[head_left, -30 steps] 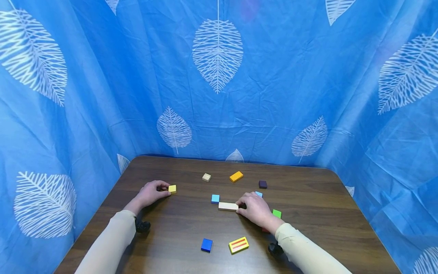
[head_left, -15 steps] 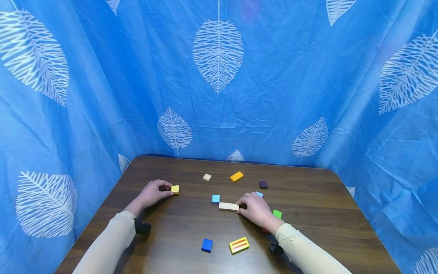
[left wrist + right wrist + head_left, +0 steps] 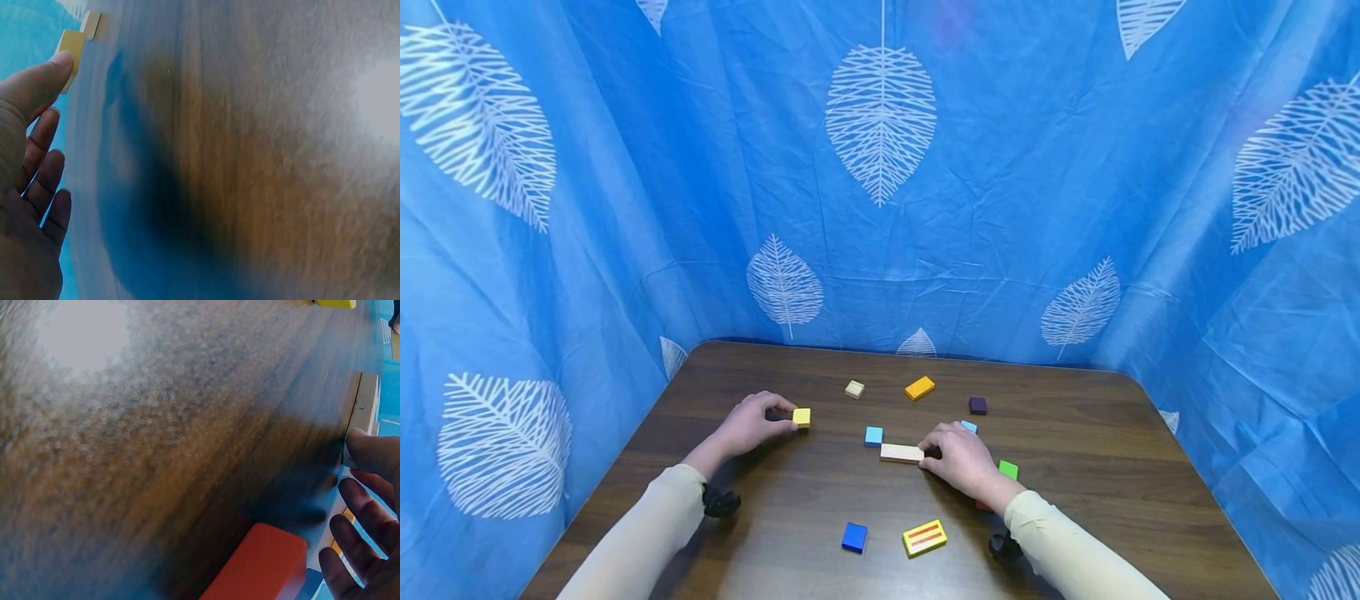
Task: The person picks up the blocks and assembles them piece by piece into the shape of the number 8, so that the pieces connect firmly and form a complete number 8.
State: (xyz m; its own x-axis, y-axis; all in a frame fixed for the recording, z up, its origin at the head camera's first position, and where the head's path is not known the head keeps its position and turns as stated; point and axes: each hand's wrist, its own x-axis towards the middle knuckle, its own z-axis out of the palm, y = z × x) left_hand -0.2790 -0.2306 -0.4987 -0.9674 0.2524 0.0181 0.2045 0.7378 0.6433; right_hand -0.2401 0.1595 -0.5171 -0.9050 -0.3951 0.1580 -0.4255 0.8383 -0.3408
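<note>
Between thumb and fingers my left hand [image 3: 756, 422] pinches a yellow block [image 3: 802, 418], over the left half of the table. The left wrist view shows the thumb pressed on the side of that yellow block [image 3: 72, 47]. My right hand [image 3: 961, 454] grips the right end of a long cream block [image 3: 899, 452] lying on the table. In the right wrist view the thumb lies against the cream block [image 3: 364, 409], the other fingers loosely bent. A light blue block [image 3: 873, 436] sits just behind the cream block's left end.
At the back lie a small beige block [image 3: 854, 389], an orange block [image 3: 920, 388] and a dark purple block [image 3: 977, 406]. Nearer are a blue block [image 3: 853, 537] and a striped yellow block [image 3: 924, 538]. A green block [image 3: 1008, 470] and a red block [image 3: 262, 562] sit by the right wrist.
My left hand has moved to the right with the yellow block, towards the light blue and cream blocks. The right hand has stayed on the cream block's end.
</note>
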